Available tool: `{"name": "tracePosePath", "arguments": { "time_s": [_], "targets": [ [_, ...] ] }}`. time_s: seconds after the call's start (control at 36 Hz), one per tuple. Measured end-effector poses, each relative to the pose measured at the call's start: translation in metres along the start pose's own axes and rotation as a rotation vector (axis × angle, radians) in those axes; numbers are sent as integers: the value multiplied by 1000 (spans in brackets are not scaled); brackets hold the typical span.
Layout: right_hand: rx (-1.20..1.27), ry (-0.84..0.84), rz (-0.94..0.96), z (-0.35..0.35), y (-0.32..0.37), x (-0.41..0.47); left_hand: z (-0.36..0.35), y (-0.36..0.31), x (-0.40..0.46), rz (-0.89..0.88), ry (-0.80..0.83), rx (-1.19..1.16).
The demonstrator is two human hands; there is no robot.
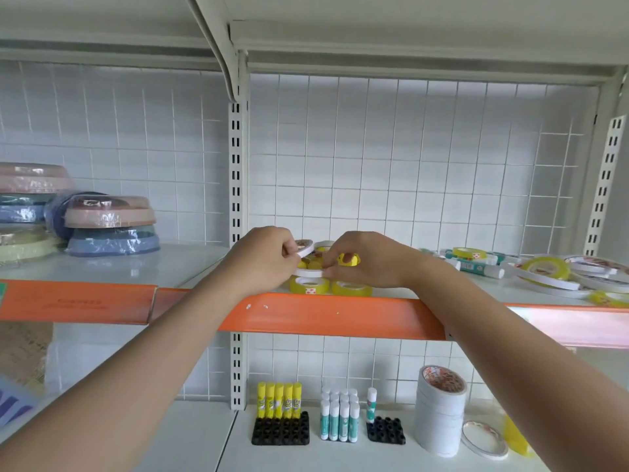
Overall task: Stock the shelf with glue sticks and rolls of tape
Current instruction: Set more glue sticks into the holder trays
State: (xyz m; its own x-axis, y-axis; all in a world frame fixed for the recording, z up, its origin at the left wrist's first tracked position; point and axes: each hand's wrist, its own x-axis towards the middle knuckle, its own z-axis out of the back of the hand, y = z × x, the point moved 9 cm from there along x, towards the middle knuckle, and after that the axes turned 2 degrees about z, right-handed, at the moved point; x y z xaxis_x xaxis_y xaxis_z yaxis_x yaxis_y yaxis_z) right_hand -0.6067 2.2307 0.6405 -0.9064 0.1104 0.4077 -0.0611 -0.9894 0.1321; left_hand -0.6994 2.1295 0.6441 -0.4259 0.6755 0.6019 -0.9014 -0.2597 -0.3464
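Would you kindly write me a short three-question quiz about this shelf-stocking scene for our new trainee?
1. True or false: the yellow glue sticks stand upright on the lower shelf.
2. What does the left hand hold? A) a white tape roll B) a glue stick C) nothing
3. Fill in: the tall stack of white tape stands to the ____ of the green-and-white glue sticks.

Key
1. True; they stand in a black holder.
2. A; its grip pinches a white tape roll above the yellow tape rolls on the upper shelf, while the right hand grips another white roll.
3. right
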Motion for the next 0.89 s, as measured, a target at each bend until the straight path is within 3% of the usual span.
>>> {"name": "tracePosePath", "arguments": {
  "time_s": [0.14,0.28,0.53,0.69,0.89],
  "targets": [
    [-44,-43,48,-1,8,1,4,-9,-2,-70,-52,-14],
    [-139,-140,30,16,16,-6,25,-20,-6,-129,-243,25],
    [-368,-485,11,66,38,-73,59,-54,-53,-352,-512,-14],
    [-415,-715,23,64,56,-148,46,-95,-94,-521,-499,-73],
    [-480,-791,-49,28,71,-243,9,-119,-159,-668,-475,-225]
  ]
}}
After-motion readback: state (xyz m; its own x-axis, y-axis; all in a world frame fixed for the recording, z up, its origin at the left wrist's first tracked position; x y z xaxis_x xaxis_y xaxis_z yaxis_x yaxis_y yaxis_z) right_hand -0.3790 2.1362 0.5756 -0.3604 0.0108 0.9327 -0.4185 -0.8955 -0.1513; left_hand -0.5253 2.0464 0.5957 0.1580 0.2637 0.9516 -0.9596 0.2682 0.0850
